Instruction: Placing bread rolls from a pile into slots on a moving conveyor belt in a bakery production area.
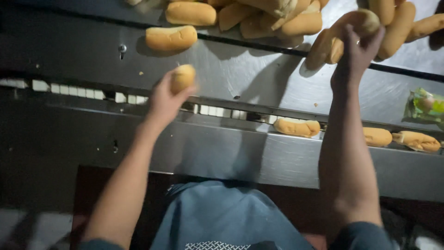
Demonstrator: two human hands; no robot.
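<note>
Both hands lift soft golden-brown oblong bread rolls off a brushed stainless-steel table (240,69).

The left hand (164,99) is closed around one roll (183,77) above the narrow belt channel (222,111); the right hand (358,48) grips a second roll (365,21) at the edge of the loose heap of rolls (259,16). Three smooth, matte-crusted rolls (296,127) already lie end to end in the channel; judging by the heap, most remain. A crinkled green plastic wrapper (425,106) sits at the right.
</note>
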